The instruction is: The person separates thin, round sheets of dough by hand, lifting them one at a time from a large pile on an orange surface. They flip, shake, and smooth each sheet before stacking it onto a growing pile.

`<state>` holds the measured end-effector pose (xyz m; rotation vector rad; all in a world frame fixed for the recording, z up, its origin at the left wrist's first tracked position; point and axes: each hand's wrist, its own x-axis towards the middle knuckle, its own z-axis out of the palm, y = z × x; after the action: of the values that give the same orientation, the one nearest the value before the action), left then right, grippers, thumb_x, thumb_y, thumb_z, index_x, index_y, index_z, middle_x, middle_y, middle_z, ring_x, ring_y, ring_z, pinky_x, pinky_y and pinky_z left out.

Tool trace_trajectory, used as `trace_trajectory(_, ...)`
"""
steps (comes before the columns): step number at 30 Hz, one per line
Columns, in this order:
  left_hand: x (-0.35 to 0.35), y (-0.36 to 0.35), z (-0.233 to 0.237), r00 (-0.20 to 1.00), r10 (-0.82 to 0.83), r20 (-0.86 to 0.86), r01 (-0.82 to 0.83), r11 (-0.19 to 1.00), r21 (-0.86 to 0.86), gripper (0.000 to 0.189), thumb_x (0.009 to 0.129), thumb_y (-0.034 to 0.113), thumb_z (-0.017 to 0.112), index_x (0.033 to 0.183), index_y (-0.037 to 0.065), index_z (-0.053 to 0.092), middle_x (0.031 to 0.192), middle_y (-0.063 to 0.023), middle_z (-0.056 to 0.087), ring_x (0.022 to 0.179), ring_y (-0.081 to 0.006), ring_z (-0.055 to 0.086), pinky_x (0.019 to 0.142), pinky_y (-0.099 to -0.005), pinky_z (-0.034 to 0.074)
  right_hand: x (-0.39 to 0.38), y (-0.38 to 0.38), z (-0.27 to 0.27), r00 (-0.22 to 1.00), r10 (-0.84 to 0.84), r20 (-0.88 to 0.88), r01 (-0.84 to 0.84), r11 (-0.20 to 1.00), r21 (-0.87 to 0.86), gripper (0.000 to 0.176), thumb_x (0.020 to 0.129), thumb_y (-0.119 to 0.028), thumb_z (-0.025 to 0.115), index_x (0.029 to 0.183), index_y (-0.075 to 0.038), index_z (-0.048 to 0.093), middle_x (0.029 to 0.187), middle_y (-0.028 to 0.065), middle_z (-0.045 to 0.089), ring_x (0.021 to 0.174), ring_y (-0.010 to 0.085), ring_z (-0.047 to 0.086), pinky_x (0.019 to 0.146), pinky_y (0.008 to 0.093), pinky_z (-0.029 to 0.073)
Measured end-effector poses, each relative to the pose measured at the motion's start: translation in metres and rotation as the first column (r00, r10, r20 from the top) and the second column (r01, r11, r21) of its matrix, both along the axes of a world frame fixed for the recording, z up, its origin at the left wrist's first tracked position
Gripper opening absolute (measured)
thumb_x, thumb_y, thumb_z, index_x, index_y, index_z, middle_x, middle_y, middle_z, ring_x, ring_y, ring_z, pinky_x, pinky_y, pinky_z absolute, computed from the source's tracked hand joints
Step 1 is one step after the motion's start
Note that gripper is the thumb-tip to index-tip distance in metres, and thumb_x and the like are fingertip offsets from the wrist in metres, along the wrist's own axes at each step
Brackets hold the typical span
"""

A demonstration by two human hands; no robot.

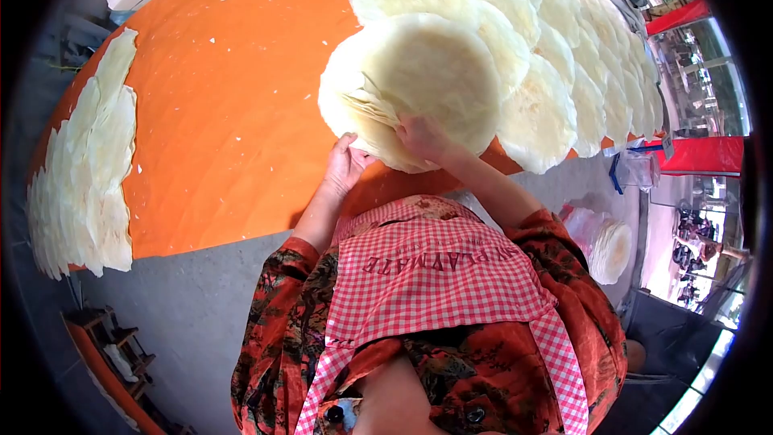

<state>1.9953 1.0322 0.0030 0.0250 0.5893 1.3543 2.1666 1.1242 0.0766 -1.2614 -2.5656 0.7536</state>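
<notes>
A stack of thin, pale round flatbreads (439,72) lies at the near edge of the orange tabletop, in front of my body. Several layers on its left side are folded back into a fan of edges. My left hand (348,164) is closed on the stack's near left rim, thumb on top, with the other fingers partly hidden. On top of the stack, my right hand (424,139) has its fingers curled against the fanned flatbread edges (372,106); its fingertips are partly hidden.
Overlapping flatbreads (535,117) cover the table's right side, and more line its far left end (88,169). Small crumbs dot the orange surface (225,113). A plastic-wrapped stack (609,251) sits low on the right. Wooden shelving (113,354) stands at lower left.
</notes>
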Motion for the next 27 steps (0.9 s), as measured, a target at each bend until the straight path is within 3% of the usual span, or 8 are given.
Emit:
trace_trajectory(11,0.006,0.007,0.006,0.976,-0.007,-0.219,0.0,0.999,-0.034,0.039,0.091,0.018,0.055,0.123,0.001,0.043,0.114,-0.0141,0.059,0.098,-0.0241,0.062,0.08,-0.0405,0.055,-0.001,-0.003,-0.002,1.0,0.008,0.002,-0.008,1.0,-0.004,0.023,0.083,-0.024,0.053,0.09,-0.003,0.058,0.075,0.0228,0.062,0.076,0.0407,0.06,0.071,0.0484,0.047)
trace_trajectory(14,0.01,0.009,0.012,0.966,0.015,-0.26,-0.04,0.995,-0.092,0.036,0.088,0.017,0.059,0.12,0.006,0.047,0.107,-0.0097,0.062,0.09,-0.0212,0.064,0.071,-0.0375,0.057,-0.009,-0.021,-0.008,0.995,0.037,0.097,-0.054,0.981,0.187,0.026,0.081,-0.024,0.054,0.092,0.0,0.055,0.081,0.0198,0.062,0.077,0.0361,0.062,0.068,0.0456,0.049)
trace_trajectory(17,0.011,0.01,0.007,0.954,0.019,-0.299,-0.063,0.988,-0.139,0.035,0.088,0.015,0.06,0.119,0.006,0.047,0.105,-0.0092,0.063,0.089,-0.0209,0.064,0.069,-0.0359,0.058,-0.023,-0.038,-0.021,0.999,-0.033,-0.033,0.042,0.937,0.347,0.035,0.079,-0.021,0.055,0.104,0.004,0.051,0.085,0.0192,0.062,0.073,0.0372,0.062,0.071,0.0438,0.051)
trace_trajectory(20,0.014,0.008,0.007,0.953,0.037,-0.301,-0.083,0.986,-0.142,0.033,0.087,0.012,0.06,0.117,0.007,0.048,0.104,-0.0093,0.063,0.086,-0.0201,0.064,0.065,-0.0319,0.058,-0.031,-0.037,-0.024,0.971,-0.099,0.216,0.035,0.959,0.28,0.042,0.079,-0.019,0.055,0.111,0.008,0.048,0.095,0.0213,0.06,0.081,0.0353,0.062,0.071,0.0424,0.052)
trace_trajectory(23,0.014,0.009,-0.001,0.922,-0.007,-0.387,-0.06,0.985,-0.161,0.03,0.087,0.007,0.058,0.116,0.007,0.049,0.099,-0.008,0.063,0.078,-0.0172,0.063,0.054,-0.0274,0.053,-0.03,-0.013,-0.016,0.916,0.029,0.399,-0.048,0.998,0.037,0.05,0.082,-0.023,0.057,0.122,0.004,0.047,0.1,0.0205,0.058,0.091,0.0333,0.06,0.077,0.0433,0.05)
trace_trajectory(24,0.013,0.012,-0.001,0.912,-0.021,-0.41,-0.057,0.982,-0.179,0.03,0.086,0.005,0.057,0.115,0.007,0.049,0.097,-0.0072,0.062,0.074,-0.0161,0.062,0.052,-0.0263,0.05,-0.021,0.0,-0.003,0.985,0.131,0.113,-0.14,0.988,0.07,0.045,0.085,-0.026,0.055,0.122,-0.001,0.049,0.104,0.0177,0.057,0.098,0.0301,0.057,0.084,0.043,0.046)
trace_trajectory(25,0.013,0.013,0.0,0.902,-0.034,-0.431,-0.057,0.979,-0.197,0.03,0.086,0.003,0.056,0.115,0.007,0.049,0.095,-0.0064,0.062,0.071,-0.0151,0.06,0.049,-0.0252,0.047,-0.007,0.015,0.032,0.954,0.24,-0.176,-0.221,0.967,0.125,0.042,0.088,-0.03,0.053,0.122,-0.006,0.05,0.108,0.0149,0.056,0.104,0.0269,0.054,0.091,0.0427,0.041)
trace_trajectory(27,0.012,0.012,-0.001,0.892,-0.04,-0.45,-0.06,0.977,-0.204,0.028,0.085,0.001,0.054,0.113,0.007,0.05,0.092,-0.0053,0.061,0.067,-0.0137,0.057,0.046,-0.0242,0.043,0.022,0.105,0.054,0.901,0.307,-0.307,-0.355,0.928,-0.112,0.041,0.091,-0.034,0.051,0.124,-0.01,0.05,0.123,0.0109,0.048,0.117,0.0203,0.045,0.101,0.0365,0.034)
